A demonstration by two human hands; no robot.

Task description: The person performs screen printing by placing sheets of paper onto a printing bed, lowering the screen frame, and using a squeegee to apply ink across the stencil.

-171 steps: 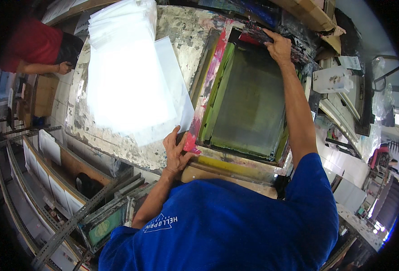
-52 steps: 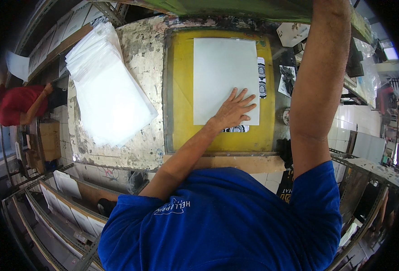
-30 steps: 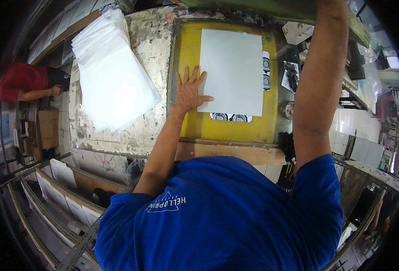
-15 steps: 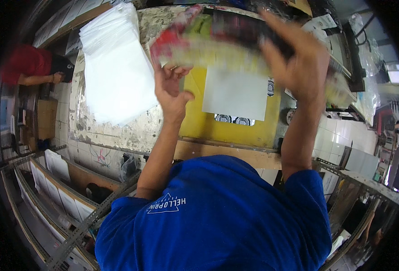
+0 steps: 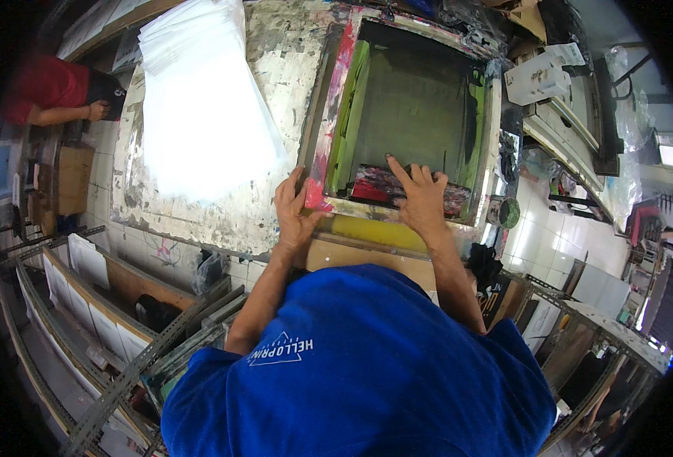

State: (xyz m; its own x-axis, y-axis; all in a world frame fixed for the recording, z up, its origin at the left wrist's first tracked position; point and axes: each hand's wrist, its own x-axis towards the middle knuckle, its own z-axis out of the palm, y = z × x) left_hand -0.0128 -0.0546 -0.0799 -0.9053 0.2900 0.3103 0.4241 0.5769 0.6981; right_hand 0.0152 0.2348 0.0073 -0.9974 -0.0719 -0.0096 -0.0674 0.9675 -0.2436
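A screen printing frame (image 5: 323,152) lies flat over the yellow board (image 5: 367,228), its green-and-dark mesh (image 5: 405,103) smeared with black ink. My left hand (image 5: 297,209) holds the frame's near left corner, thumb along the front edge and fingers at the left side. Inside the frame, by its near edge, lies a squeegee (image 5: 374,184) stained red and black. Over its middle is my right hand (image 5: 422,199), index finger stretched forward onto the mesh and the other fingers bent over the squeegee; its thumb is mostly hidden.
A fanned stack of white sheets (image 5: 199,114) lies on the paint-spotted table (image 5: 279,46) to the left. At the frame's right stand a small ink-stained pot (image 5: 508,213) and a white box (image 5: 538,78). Shelving (image 5: 116,320) flanks me. Another person (image 5: 55,91) stands far left.
The frame has come down from a tilted, raised position to lie flat, covering the white sheet on the yellow board. My right hand has moved down and nearer, onto the squeegee.
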